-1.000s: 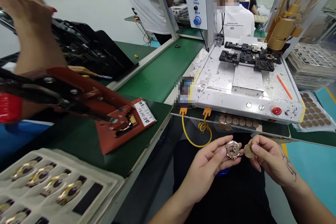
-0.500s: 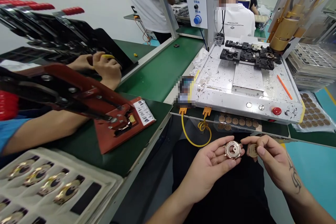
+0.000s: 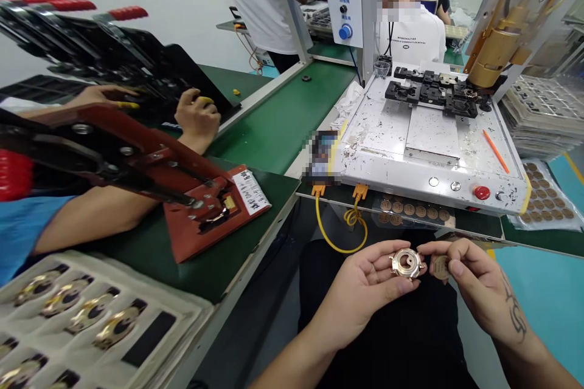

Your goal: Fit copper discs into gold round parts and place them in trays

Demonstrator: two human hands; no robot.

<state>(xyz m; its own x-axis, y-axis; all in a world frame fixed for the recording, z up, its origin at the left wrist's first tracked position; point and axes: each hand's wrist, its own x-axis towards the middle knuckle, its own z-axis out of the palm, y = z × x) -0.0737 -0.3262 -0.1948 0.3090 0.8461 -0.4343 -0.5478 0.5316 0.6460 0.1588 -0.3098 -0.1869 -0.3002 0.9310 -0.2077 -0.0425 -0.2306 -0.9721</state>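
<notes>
rose-gold metal glints in the person's lap, below the front edge of the white dispensing machine [image 3: 429, 134]: a round watch case [image 3: 406, 263] sits on the fingertips of the left hand [image 3: 365, 292], thumb and fingers pinching its rim from the left side. the right hand [image 3: 474, 292] is just beside it, thumb and forefinger pinching a small tan disc [image 3: 440, 267], its other fingers curled under; disc and case look close to touching, though whether they actually meet cannot be told. both parts are held in mid-air over dark trousers, with nothing beneath to catch them, so a loosened pinch would likely send either one to the floor. the disc is thin and gripped only at its edge, so it could tilt or flip as it nears the case. a tray of similar discs [image 3: 413, 211] lies under the machine's front lip. to the left, a co-worker's hand [image 3: 197, 117] rests by black fixtures, near a red hand press [image 3: 201, 206] and a tray of gold-toned cases [image 3: 82, 316] well apart from the held parts.
</notes>
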